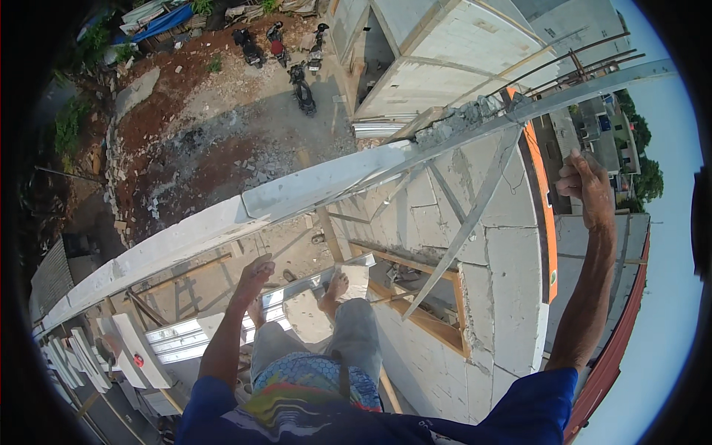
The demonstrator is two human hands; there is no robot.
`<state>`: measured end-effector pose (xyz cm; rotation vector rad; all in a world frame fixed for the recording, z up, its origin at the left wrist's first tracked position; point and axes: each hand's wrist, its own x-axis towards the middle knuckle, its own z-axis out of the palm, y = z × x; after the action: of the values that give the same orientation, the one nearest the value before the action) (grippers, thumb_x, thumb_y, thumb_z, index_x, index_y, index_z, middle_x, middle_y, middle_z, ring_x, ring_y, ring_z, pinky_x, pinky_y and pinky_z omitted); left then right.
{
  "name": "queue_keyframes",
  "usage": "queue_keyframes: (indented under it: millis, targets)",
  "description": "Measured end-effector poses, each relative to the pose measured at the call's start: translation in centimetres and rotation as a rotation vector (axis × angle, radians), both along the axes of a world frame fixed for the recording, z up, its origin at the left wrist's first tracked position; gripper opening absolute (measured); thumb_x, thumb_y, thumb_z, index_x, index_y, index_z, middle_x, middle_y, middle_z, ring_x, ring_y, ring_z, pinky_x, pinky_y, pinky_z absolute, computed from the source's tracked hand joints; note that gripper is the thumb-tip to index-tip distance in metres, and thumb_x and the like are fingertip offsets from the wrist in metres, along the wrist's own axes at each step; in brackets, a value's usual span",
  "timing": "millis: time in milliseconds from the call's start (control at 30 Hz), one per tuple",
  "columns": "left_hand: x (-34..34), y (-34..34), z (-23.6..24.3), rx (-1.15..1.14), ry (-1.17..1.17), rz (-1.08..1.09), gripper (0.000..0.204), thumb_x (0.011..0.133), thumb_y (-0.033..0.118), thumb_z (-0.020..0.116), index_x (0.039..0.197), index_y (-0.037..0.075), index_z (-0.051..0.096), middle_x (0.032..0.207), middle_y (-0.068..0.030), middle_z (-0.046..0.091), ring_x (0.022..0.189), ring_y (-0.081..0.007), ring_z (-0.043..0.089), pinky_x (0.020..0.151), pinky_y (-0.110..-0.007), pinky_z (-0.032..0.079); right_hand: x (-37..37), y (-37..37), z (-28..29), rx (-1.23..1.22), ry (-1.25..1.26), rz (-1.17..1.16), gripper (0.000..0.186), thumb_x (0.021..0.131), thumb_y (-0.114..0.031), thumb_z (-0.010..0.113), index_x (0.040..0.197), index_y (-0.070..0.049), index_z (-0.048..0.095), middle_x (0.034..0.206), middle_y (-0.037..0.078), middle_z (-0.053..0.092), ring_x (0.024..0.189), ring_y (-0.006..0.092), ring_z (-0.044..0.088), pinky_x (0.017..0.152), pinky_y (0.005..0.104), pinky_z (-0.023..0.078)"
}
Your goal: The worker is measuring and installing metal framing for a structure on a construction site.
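Observation:
My left hand (pixel 256 279) is held out ahead of me, above the metal planks, with its fingers loosely extended and nothing visible in them. Raised at the far right, my right hand (pixel 588 185) has its fingers curled in; whatever they hold, if anything, is hidden. Beside that hand, a long orange bar (pixel 547 230) lies along the top of a grey block wall (pixel 512 278). My bare feet stand apart on a ribbed metal plank (pixel 274 298) and pale block pieces (pixel 307 315). A long grey concrete beam (pixel 326 178) crosses in front of me.
A slanting bar (pixel 463 233) runs from the beam to the wall. Below it, a wooden frame (pixel 445 340) surrounds an opening. Rough mortar (pixel 463 121) sits beside the beam. Far below, motorcycles (pixel 302 89) stand on rubble-strewn ground. Pale panels (pixel 127 348) lie at left.

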<state>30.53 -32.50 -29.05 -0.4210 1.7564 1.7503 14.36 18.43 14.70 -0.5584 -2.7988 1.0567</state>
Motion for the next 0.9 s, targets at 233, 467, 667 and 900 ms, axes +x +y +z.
queue_keyframes:
  millis: [233,467,667,900]
  targets:
    - [4.4,-2.3,-2.2,-0.161,0.021,-0.061,0.049,0.091,0.028,0.063,0.131,0.002,0.052,0.108,-0.01,0.065,0.099,-0.0198,0.06,0.086,-0.032,0.047,3.1,1.8,-3.2,0.116,0.154,-0.04,0.042,0.092,-0.039,0.057,0.091,0.002,0.062,0.072,0.009,0.06,0.067,0.0189,0.061,0.065,0.0346,0.051]
    - [6.3,-5.6,-2.9,-0.251,0.041,-0.043,0.048,0.09,0.027,0.062,0.128,-0.001,0.052,0.107,-0.0154,0.065,0.098,-0.0209,0.06,0.087,-0.033,0.047,2.2,9.6,-6.2,0.929,-0.029,-0.008,0.06,0.084,-0.044,0.064,0.12,0.002,0.053,0.115,0.023,0.058,0.102,0.0369,0.059,0.085,0.0464,0.047]
    - [8.8,-7.6,-0.5,-0.339,0.035,-0.017,0.048,0.089,0.024,0.063,0.126,-0.005,0.053,0.106,-0.0185,0.065,0.099,-0.0246,0.062,0.087,-0.035,0.048,5.3,15.3,-14.2,0.775,-0.229,0.038,0.08,0.074,-0.05,0.073,0.132,-0.002,0.045,0.119,0.022,0.055,0.11,0.0373,0.055,0.09,0.0445,0.045]
    - [9.4,-10.0,1.3,-0.465,0.045,-0.013,0.049,0.087,0.022,0.064,0.127,-0.004,0.052,0.104,-0.0196,0.067,0.097,-0.0218,0.063,0.085,-0.033,0.048,7.0,15.4,-15.1,0.736,0.092,0.094,0.063,0.07,-0.023,0.08,0.122,-0.005,0.051,0.105,0.017,0.055,0.1,0.0374,0.054,0.085,0.0448,0.044]
